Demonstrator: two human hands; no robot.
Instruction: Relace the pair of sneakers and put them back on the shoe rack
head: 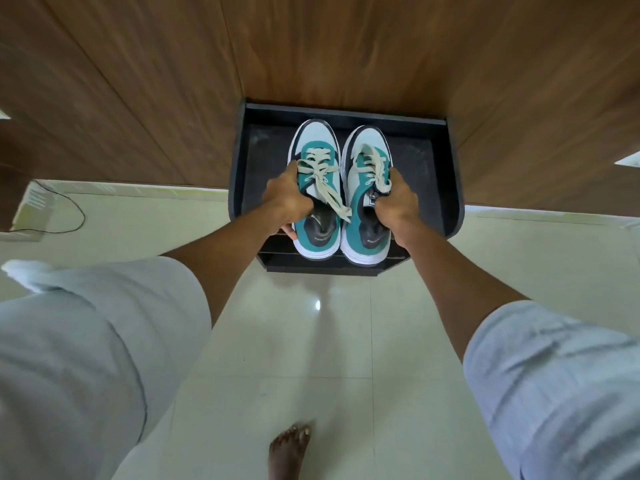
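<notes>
Two teal, white and black sneakers with cream laces are held side by side over the top of a black shoe rack [443, 188]. My left hand [289, 199] grips the left sneaker [317, 237] at its collar and outer side. My right hand [396, 206] grips the right sneaker [363, 240] at its tongue and collar. Both are laced, toes pointing away from me toward the wall. The left sneaker's lace ends hang loose over its opening. Whether the soles touch the rack's top I cannot tell.
The rack stands against a wood-panelled wall [346, 46] on a glossy pale tiled floor [311, 341]. My bare foot [289, 448] is on the tiles in front. A black cable [78, 209] and a pale box [27, 209] lie at the left.
</notes>
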